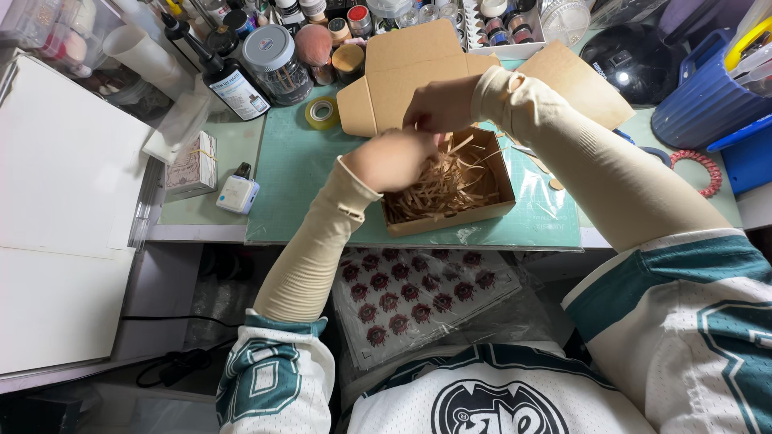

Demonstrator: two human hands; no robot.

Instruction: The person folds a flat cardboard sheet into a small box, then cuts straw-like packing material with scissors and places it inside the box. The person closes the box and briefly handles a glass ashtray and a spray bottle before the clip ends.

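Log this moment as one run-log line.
left hand: in box, on paper shred | right hand: over box, fingers bent, grip unclear | flaps open | tape roll left of box

Home craft desk: cutting mat (289,173), tape roll (322,113), bead jars (277,53).

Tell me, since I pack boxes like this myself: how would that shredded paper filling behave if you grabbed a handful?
The shredded paper filling is thin curly brown strips, so it is probably very light and floppy. The strands look tangled, so a handful would likely drag neighbours along and shed bits over the cardboard box edge. The left hand and right hand are at it.
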